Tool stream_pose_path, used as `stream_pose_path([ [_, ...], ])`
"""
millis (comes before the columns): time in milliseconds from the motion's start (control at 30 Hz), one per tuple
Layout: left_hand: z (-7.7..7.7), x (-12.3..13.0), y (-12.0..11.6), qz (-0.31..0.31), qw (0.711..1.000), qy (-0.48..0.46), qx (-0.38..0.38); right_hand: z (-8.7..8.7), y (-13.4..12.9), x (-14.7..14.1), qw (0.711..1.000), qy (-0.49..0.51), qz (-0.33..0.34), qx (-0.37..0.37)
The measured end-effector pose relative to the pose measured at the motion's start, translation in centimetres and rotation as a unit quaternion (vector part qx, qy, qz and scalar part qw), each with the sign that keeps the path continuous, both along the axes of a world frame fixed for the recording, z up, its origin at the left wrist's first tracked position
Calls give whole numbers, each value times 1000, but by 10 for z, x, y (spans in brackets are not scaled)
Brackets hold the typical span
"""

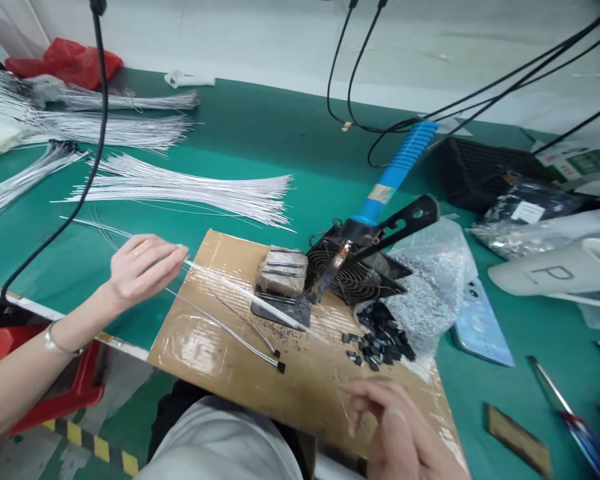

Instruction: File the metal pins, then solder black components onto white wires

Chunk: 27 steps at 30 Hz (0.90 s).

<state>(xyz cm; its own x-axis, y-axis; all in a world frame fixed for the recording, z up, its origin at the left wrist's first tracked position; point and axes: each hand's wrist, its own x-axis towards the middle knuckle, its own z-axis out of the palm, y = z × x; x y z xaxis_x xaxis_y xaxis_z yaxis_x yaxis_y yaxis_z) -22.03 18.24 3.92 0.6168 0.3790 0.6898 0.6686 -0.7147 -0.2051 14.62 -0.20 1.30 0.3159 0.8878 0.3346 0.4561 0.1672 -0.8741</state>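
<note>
- Green worktop runs back to a pale wall, a bundle of white wires lying on its left half.
- Cardboard sheet covers the near edge, with two black-tipped wires on it.
- Left hand pinches a white strand between thumb and fingers; the strand slants over the cardboard, its far end by the dark metal plate.
- Right hand is above the near right of the cardboard, fingers bent (blur hides the tips, so I cannot tell whether they grip anything).
- Small black pieces sit beyond it, beside a clear plastic bag.
- Blue-handled tool leans behind them.
</note>
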Motion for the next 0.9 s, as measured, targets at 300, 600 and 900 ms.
stream_pose_path([
  [300, -12, 6, -39, -57, 998, 14, -6, 18, 9, -40, 980, 165, 21, -111],
  [600, -25, 14, -44, -122, 991, 25, -42, 17, 7, -45, 981, 151, 35, -118],
  [900, -20, 21, -44, -126, 991, 38, -6, 2, 3, -32, 966, 161, 144, -141],
])
